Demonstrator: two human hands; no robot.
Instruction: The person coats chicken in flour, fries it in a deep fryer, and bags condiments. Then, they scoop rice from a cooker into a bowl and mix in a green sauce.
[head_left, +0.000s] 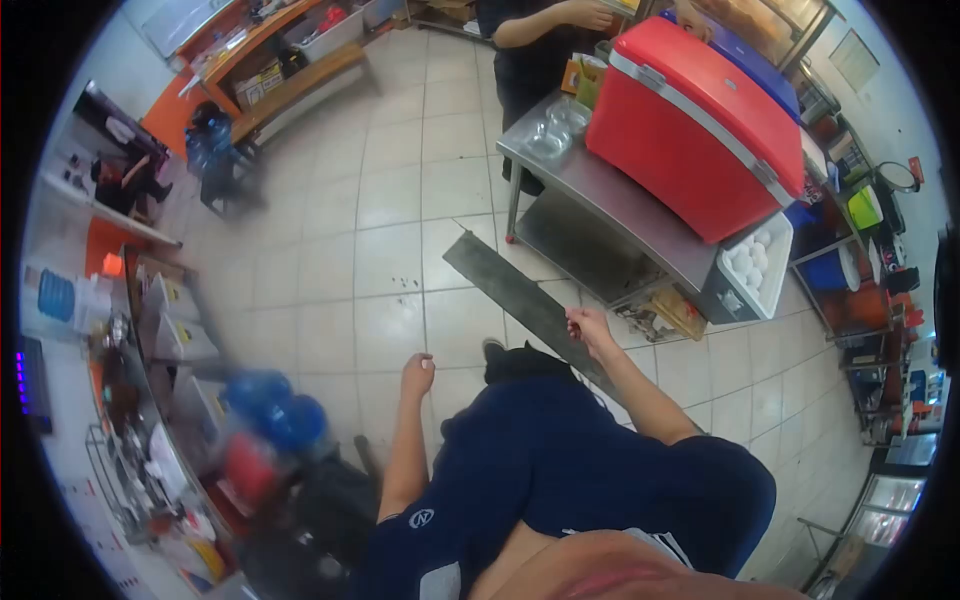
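My left hand point(418, 374) hangs over the tiled floor, its fingers curled closed with nothing visible in them. To the right, my right hand point(588, 328) is also closed, thumb and fingers together; whatever it may hold is too small to make out. Behind and below it a long dark strip point(520, 292) runs diagonally across the tiles; contact between them cannot be told. Beyond stands a steel table point(640, 215) bearing a large red cooler point(690, 125) and clear plastic containers point(553, 130). A grey bin point(757, 270) of white round items is at its near corner.
A person in dark clothes point(512, 65) stands behind the table. Blue bundles point(275, 410) and a cluttered counter point(185, 440) are at left. A wooden bench point(300, 92) and a chair point(212, 160) stand at the back left, a seated person point(130, 185) further left. Shelves point(850, 250) line the right.
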